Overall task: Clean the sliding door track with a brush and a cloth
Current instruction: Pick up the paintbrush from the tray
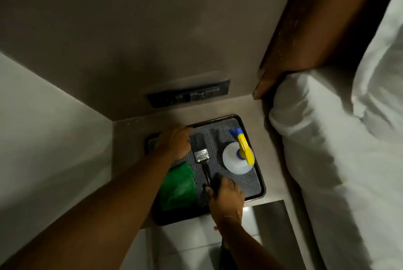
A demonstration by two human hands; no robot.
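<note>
In the lower centre of the frame, the right hand (226, 195) is closing its fingers on the dark handle of the flat paintbrush with a metal ferrule (201, 156). The brush is lying on the dark textured tray (253, 184), between the folded green cloth (178, 184) and the white spray bottle with a yellow trigger (236, 160). Farther up, the left hand (174, 144) is resting at the tray's upper left; whether its fingers are holding anything, I cannot tell.

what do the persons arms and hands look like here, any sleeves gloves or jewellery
Both forearms are bare: no sleeves reach into view and neither hand wears a glove. The left hand shows no ring or band that I can make out. The right hand has something thin and reddish at the wrist, perhaps a thread or cord. The dim, slightly blurred picture hides finer detail.
</note>
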